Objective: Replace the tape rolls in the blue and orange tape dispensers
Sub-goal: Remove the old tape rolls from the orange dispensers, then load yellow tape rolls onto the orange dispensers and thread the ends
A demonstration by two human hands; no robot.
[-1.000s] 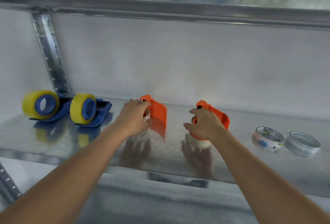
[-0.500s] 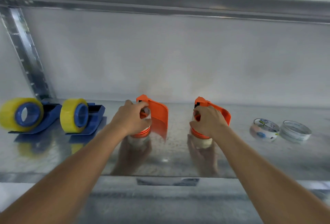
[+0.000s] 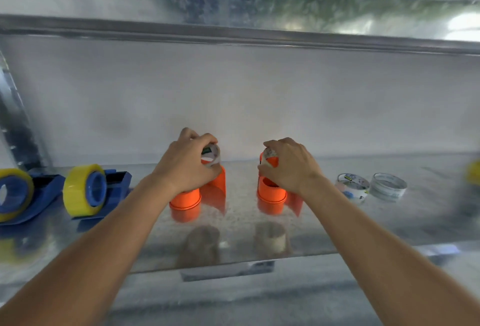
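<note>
Old rolls are being lifted off the orange dispensers

A small roll [image 3: 212, 154] is pinched by the left hand [image 3: 185, 167], just above the left orange dispenser [image 3: 185, 199]. Another roll [image 3: 268, 155] is pinched by the right hand [image 3: 288, 167], straight above the right orange dispenser [image 3: 271, 193], on the shelf [image 3: 233, 221].

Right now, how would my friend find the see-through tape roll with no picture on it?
Look along the shiny metal shelf to its right side, past both orange dispensers. Two loose rolls lie together there; the clear tape roll is the farther right one, plain, unlike its printed neighbour.
</note>
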